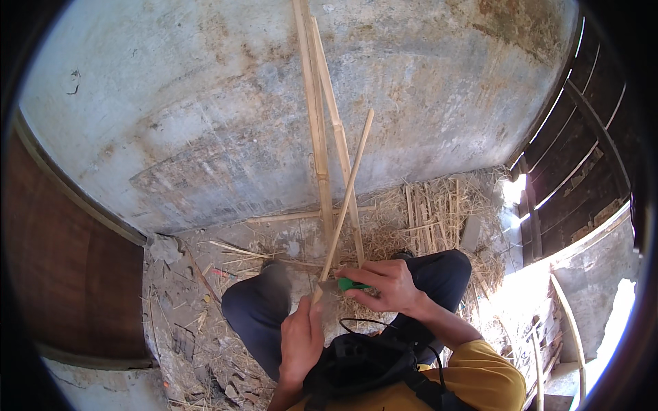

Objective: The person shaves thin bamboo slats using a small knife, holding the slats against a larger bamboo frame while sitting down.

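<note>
Black bag point(353, 366) and yellow shirt point(483, 373), lower centre and lower right of the frame, lie nearest the camera. Just above the bag, at lower centre, the left hand point(301, 335) is closed around the lower end of a pale strip point(351, 181). The strip's long axis runs up and slightly rightward from this hand to a tip at upper centre, crossing in front of one of two longer leaning strips point(315, 109); whether they touch cannot be told. The right hand point(391, 284), right of the strip, is curled around a green-handled tool point(349, 283), whose grey blade appears to meet the strip's right edge just above the left hand. Thus the left hand is nearer the strip's end, and the blade lies across its axis. Behind, straw point(384, 240) covers part of the floor below a stained wall point(205, 103).
</note>
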{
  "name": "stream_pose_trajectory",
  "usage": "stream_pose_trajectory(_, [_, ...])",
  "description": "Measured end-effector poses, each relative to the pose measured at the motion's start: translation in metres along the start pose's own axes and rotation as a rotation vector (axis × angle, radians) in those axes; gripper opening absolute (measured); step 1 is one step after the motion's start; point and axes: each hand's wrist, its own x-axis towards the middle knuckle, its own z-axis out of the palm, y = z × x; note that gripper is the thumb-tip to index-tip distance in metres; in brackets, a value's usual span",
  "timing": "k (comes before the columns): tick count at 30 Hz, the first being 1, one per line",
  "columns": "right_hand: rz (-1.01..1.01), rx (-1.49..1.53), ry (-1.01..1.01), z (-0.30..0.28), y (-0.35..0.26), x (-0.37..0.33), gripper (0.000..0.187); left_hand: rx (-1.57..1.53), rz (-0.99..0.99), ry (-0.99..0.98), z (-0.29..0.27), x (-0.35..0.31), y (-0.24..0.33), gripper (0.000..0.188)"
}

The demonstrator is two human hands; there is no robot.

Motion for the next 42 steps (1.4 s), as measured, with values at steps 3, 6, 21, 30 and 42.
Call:
stream_pose_trajectory(3, [-0.013,-0.05,0.01,-0.001,-0.002,0.002,0.041,0.041,0.007,0.007,0.003,0.0,0.0,0.015])
stream_pose_trajectory(6, [-0.019,-0.118,0.026,-0.004,-0.006,0.004,0.04,0.12,-0.013,0.002,0.003,-0.001,0.002,0.015])
stream_pose_trajectory(21, [-0.017,-0.202,0.032,-0.011,-0.006,0.01,0.043,0.186,-0.03,0.021,0.004,-0.004,0.001,0.015])
stream_pose_trajectory(30, [-0.052,-0.213,0.052,-0.012,0.002,0.016,0.043,0.156,-0.055,0.054,0.004,-0.01,0.005,0.027])
stream_pose_trajectory(42, [-0.037,-0.301,0.077,-0.018,0.014,0.021,0.038,0.149,-0.057,0.059,0.006,-0.012,0.004,0.028])
